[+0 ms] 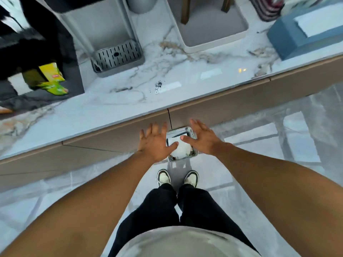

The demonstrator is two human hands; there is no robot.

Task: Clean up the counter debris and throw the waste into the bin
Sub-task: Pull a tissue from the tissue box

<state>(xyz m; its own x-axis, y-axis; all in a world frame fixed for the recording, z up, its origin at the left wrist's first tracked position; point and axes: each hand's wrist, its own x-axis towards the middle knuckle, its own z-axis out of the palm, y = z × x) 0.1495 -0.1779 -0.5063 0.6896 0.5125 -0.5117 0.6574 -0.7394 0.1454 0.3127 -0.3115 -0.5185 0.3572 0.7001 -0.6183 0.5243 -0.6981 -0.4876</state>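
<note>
A small metal bin (188,131) stands on the floor against the counter front, between my hands. White crumpled paper (181,151) with dark bits lies inside it. My left hand (156,143) hovers over the bin's left side, fingers spread and empty. My right hand (201,139) hovers over its right side, also spread and empty. On the marble counter (111,112) a small patch of dark crumbs (158,86) lies near the front edge.
A grey machine with a slotted drip tray (117,56) stands at the back of the counter. A black appliance (37,43) is on the left, a white tray (213,30) behind, a blue tissue box (304,32) on the right. My shoes (177,178) stand just before the bin.
</note>
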